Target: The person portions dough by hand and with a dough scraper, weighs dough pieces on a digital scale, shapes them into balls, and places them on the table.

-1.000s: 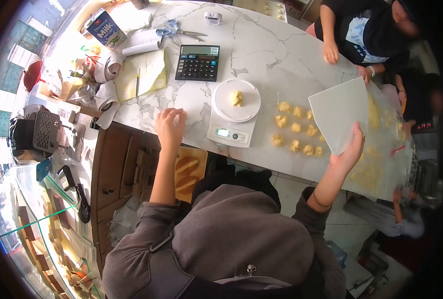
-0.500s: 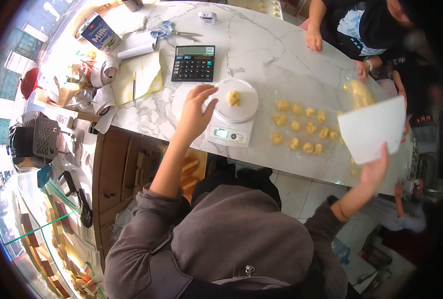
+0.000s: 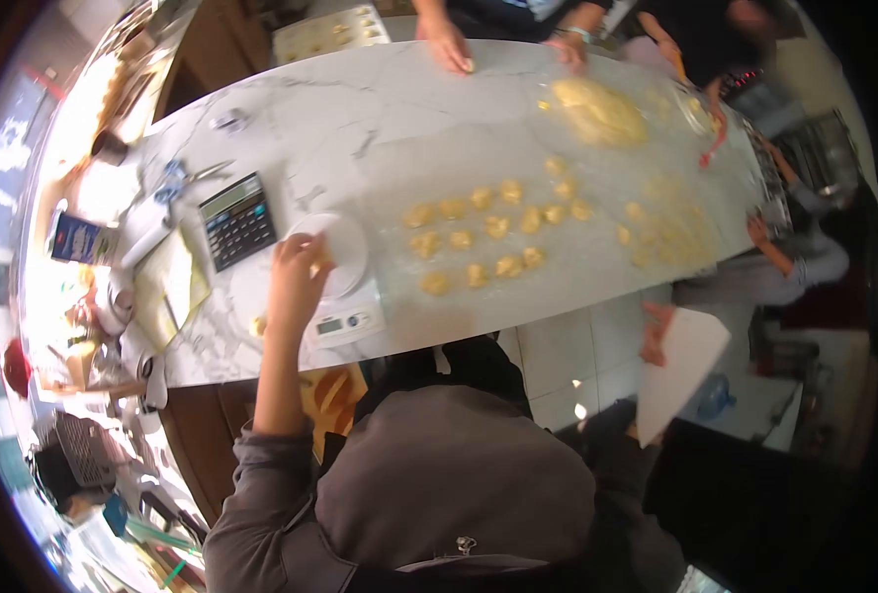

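Seems only partly done: on the desk, in uneven rows, many small dough pieces; farther back, one large dough mass, probably left to divide. Over the plate of the scale, with left hand bent downward at the wrist, appears to pinch one dough lump between nearly closed fingertips, though blurred. With right hand, low beyond the desk edge and partly hidden, holds a tilted white scraper in closed grip.
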